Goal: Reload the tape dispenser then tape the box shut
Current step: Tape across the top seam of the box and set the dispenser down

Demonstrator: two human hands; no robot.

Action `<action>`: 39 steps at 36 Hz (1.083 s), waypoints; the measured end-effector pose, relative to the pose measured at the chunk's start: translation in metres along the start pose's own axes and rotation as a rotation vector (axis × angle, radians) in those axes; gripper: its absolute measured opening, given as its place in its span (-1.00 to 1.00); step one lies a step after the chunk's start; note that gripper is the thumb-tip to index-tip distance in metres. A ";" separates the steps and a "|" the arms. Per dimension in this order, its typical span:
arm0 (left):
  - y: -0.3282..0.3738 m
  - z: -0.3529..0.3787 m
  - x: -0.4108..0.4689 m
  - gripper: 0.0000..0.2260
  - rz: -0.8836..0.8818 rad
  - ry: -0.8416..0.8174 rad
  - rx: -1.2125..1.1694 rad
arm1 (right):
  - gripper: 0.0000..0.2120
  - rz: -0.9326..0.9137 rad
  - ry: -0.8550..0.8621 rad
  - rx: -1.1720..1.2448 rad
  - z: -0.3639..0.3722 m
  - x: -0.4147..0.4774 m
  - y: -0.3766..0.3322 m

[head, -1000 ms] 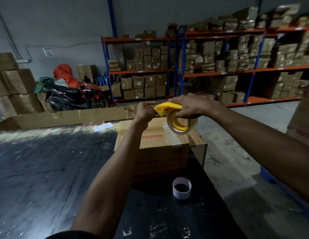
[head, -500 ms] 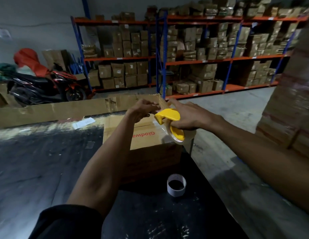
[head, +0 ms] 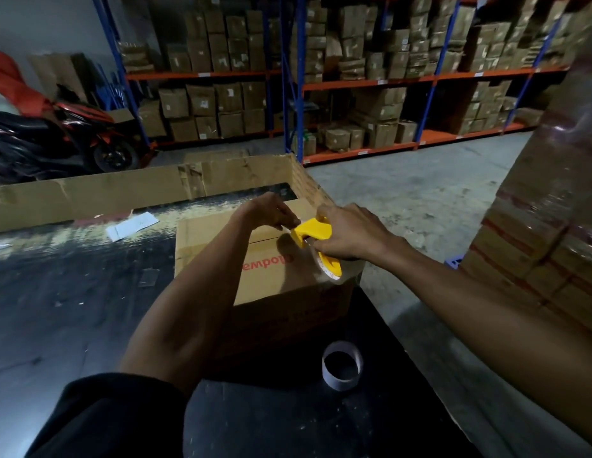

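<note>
My right hand grips the dispenser over the box; left hand pinches its front (tape end, probably).

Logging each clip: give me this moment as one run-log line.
phase: taping | right hand: holds yellow tape dispenser over box top | left hand: pinching at dispenser's front | empty tape core: on table

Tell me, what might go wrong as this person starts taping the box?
The left hand pinches at the nose of the yellow tape dispenser, probably near its cutter, so those fingers could get nicked. The box sits near the table's right edge, and a hard pull might shove it toward the floor. The empty tape core stands loose nearby and an arm could knock it off.
</note>
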State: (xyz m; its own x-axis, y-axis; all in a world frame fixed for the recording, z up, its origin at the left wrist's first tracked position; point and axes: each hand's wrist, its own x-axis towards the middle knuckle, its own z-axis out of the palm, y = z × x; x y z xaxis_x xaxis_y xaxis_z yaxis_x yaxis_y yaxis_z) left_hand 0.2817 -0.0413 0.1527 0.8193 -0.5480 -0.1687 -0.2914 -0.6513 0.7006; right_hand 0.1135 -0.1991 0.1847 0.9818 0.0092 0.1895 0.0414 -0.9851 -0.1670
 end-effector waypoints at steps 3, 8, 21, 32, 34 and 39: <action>0.001 -0.005 0.012 -0.80 -0.006 -0.004 0.006 | -0.58 0.021 0.001 0.004 0.007 0.013 0.000; -0.016 -0.001 0.036 -0.83 0.001 0.045 0.129 | -0.66 0.023 -0.085 -0.010 0.018 0.045 -0.002; -0.027 0.009 0.044 -0.90 0.196 0.216 0.349 | -0.65 0.118 -0.264 -0.011 0.003 0.082 -0.023; -0.033 0.013 0.046 -0.85 0.156 0.226 0.254 | -0.60 0.153 -0.400 -0.017 -0.003 0.099 -0.027; -0.033 0.014 0.045 -0.90 0.148 0.234 0.236 | -0.62 0.160 -0.429 -0.009 -0.007 0.100 -0.027; -0.055 0.022 0.054 -0.92 0.101 0.305 0.273 | -0.57 0.174 -0.504 0.003 -0.019 0.100 -0.031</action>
State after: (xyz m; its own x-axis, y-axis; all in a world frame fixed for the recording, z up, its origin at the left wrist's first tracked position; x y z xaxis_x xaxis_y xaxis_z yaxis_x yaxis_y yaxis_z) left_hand 0.3310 -0.0463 0.0894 0.8768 -0.4622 0.1326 -0.4638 -0.7400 0.4871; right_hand 0.2068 -0.1711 0.2275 0.9414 -0.0727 -0.3293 -0.1306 -0.9789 -0.1571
